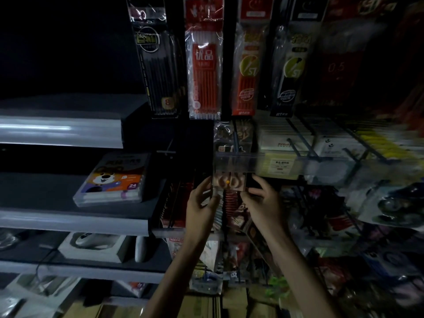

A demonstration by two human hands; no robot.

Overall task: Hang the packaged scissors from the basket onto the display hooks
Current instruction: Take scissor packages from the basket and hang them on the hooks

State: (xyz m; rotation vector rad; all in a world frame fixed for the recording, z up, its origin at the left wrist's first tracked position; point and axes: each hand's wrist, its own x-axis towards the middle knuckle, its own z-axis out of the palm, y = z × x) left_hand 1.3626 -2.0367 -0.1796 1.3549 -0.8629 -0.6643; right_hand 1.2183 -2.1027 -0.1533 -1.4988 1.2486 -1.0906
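Your left hand (202, 200) and right hand (263, 198) both pinch the scissors pack (229, 182); hold it level and feel for the hook, it is dark

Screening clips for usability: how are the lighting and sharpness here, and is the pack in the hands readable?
Head view: dim overall, upper left nearly black; the right side is smeared by motion blur; glare streaks cross the plastic of the hanging red pen pack; the packaged scissors, gripped by the left hand and right hand, is soft, its print unreadable.
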